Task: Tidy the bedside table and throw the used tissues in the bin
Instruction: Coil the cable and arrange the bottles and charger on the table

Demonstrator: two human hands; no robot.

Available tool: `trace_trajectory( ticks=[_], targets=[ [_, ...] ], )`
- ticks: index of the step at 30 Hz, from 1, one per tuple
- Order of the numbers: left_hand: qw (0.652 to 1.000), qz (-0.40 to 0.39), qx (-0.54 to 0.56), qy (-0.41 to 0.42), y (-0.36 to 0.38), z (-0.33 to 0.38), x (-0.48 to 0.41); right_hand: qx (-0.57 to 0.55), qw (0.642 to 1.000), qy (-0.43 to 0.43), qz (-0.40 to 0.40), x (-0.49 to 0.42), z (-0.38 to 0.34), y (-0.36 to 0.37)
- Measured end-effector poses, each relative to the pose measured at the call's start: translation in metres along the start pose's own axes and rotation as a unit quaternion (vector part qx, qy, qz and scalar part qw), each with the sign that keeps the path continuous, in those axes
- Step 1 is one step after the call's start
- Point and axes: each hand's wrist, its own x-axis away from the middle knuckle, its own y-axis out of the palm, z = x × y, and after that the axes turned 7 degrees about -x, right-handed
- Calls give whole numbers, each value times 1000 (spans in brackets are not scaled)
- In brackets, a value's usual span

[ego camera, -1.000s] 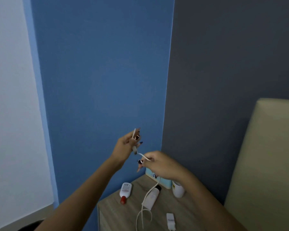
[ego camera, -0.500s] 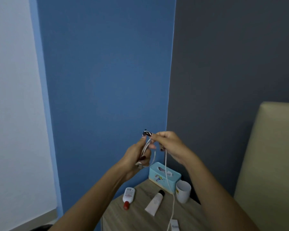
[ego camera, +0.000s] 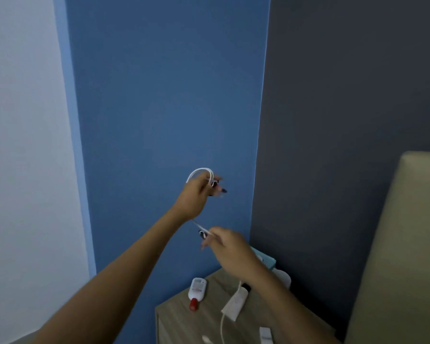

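My left hand [ego camera: 196, 197] is raised in front of the blue wall and grips a loop of white cable [ego camera: 201, 173] that arches over its fingers. Below it, my right hand [ego camera: 230, 247] pinches the same cable, which runs taut between the two hands. The rest of the cable hangs down to the wooden bedside table [ego camera: 181, 316] and reaches a white charger plug [ego camera: 265, 335] near the bottom edge. No tissues show in view.
On the table lie a white bottle with a red cap [ego camera: 196, 291] and a white tube with a black cap [ego camera: 235, 302]. A teal tissue box [ego camera: 267, 260] and a white cup [ego camera: 283, 278] stand at the back, partly behind my right arm. A beige headboard [ego camera: 407, 244] rises at right.
My right hand has dropped from beside the left hand to below it, drawing the cable down. The left hand now has a loop of cable over its fingers.
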Motion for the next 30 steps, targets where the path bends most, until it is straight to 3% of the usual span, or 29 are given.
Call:
trace_trajectory(
  ticks=[3, 5, 9, 13, 16, 18, 23, 25, 26, 28, 30],
  targets=[
    [972, -57, -228, 23, -21, -17, 7, 1, 1000, -10, 14, -4, -4, -42],
    [961, -94, -259, -17, -28, -15, 20, 0, 998, -32, 51, -9, -7, -69],
    [975, -175, -22, -137, -18, 18, 51, -19, 987, -95, 131, -22, -2, -91],
    [918, -270, 244, -157, -9, 53, 65, -74, 971, -88, 211, -31, 6, -81],
    [866, -225, 418, -160, -4, 73, 57, -106, 966, -59, 230, -30, 11, -52],
    [869, -136, 456, -136, 0, 74, 43, -90, 977, -39, 191, -25, 12, -26],
    [965, 41, 257, -20, 1, 51, 10, -23, 996, -66, 58, 0, 0, 19],
    [993, 68, 77, 63, -4, 32, 6, -41, 997, -64, 34, 3, -7, 17],
    [989, 62, -61, 116, -8, 22, 7, -48, 996, -62, 29, 3, -10, 12],
    [947, -12, -276, 163, -16, 2, 9, -42, 997, -63, 27, -1, -16, -5],
    [935, -62, -322, 134, -24, -12, 17, -27, 997, -69, 27, -5, -17, -29]
  ],
)
